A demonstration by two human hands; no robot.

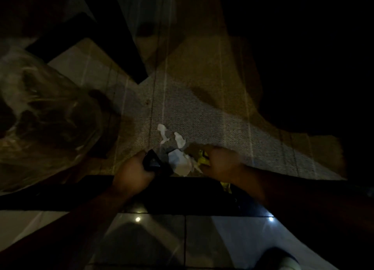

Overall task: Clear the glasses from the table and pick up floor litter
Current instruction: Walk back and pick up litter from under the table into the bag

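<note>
The scene is dim. White crumpled paper scraps (179, 160) lie on a grey carpet (202, 115), with two smaller white pieces (163, 133) just beyond. My left hand (133, 172) is closed around a dark flat object (151, 161), possibly a black bag or wrapper, at the left of the paper. My right hand (220, 160) is curled over a yellow wrapper (203, 158) to the right of the paper. No glasses are visible.
A clear plastic bag (40, 115) bulges at the left. Dark table legs (129, 34) cross the upper left. A black bar (182, 192) runs across below my hands, with glossy floor tiles (162, 239) nearer me. A shoe (283, 259) shows at the bottom right.
</note>
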